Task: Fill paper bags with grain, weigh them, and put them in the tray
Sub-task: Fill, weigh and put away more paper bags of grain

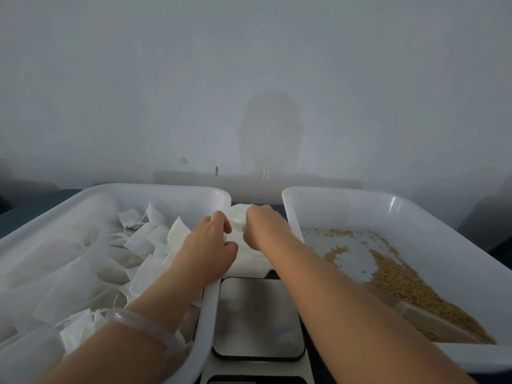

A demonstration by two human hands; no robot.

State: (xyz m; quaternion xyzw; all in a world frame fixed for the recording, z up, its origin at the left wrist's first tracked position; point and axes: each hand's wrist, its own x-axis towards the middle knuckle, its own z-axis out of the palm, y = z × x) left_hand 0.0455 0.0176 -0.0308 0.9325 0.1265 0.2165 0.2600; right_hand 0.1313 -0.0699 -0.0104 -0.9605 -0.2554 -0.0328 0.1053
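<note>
A: Taking the scale (257, 314) as the mark, what lies where?
B: Left of it is the bag tray (166, 187), heaped with white bags. Right of it is the grain tray (360, 194), with grain (401, 281) spread thin. Just beyond it sits a stack (249, 263) of flat bags.
A: And the hands?
B: The left hand (210, 242) and right hand (263, 225) both pinch the top paper bag (237, 217), fingers curled on it.
A: How will it handle?
B: Light, limp and easily torn, I'd judge. Take it by the mouth edges and part them gently.
</note>
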